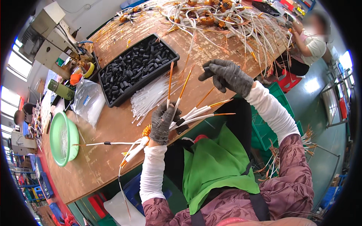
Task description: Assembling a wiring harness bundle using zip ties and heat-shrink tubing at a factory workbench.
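My left hand, in a grey glove, is closed round a bundle of white-sleeved wires. Orange leads with bare copper ends stick out of the bundle, two of them pointing up and others to the right. A copper-coloured coil shows beside the left wrist, with more white sleeved ends below it. Above the bundle, to its right, my right hand hovers in a matching glove, fingers bent and apart, with nothing visible in them. One orange lead ends close to its thumb.
A black tray of short black sleeves and a pile of white cable ties lie ahead. A green basin stands left, near a clear plastic bag and a machine. Wired coils heap at the far edge; a co-worker sits right.
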A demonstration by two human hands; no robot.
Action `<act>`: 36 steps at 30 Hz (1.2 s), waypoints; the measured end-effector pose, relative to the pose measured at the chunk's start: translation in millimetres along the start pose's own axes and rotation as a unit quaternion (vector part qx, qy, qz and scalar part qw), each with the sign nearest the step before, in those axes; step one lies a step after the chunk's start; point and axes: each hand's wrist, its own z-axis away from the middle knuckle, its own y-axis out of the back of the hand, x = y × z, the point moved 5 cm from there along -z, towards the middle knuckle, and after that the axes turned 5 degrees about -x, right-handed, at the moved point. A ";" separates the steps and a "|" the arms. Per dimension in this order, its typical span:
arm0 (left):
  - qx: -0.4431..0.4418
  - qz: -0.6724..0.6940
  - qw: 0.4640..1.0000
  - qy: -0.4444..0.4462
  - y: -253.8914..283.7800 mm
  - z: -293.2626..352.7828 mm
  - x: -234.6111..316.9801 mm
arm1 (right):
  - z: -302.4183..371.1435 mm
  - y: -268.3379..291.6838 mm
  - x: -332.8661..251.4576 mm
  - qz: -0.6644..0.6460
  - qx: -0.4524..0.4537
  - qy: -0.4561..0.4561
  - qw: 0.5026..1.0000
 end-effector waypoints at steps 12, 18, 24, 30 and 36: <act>-0.010 0.018 1.000 -0.006 -3.1 4.1 5.1 | -24.3 3.9 1.7 -0.014 0.074 -0.030 0.997; -0.019 0.008 1.000 -0.007 1.3 1.7 1.2 | -26.3 -3.1 -0.4 0.011 0.064 -0.015 0.998; -0.034 0.036 0.999 -0.010 -5.4 -5.3 -1.9 | -26.7 -3.1 -11.9 0.134 0.042 -0.018 0.990; -0.034 0.022 0.999 -0.025 0.3 7.4 5.3 | -35.3 -28.4 -7.2 0.133 0.002 -0.021 0.991; -0.065 0.059 0.995 -0.055 4.8 3.9 -16.0 | -27.2 -27.2 11.4 0.136 0.001 -0.002 0.991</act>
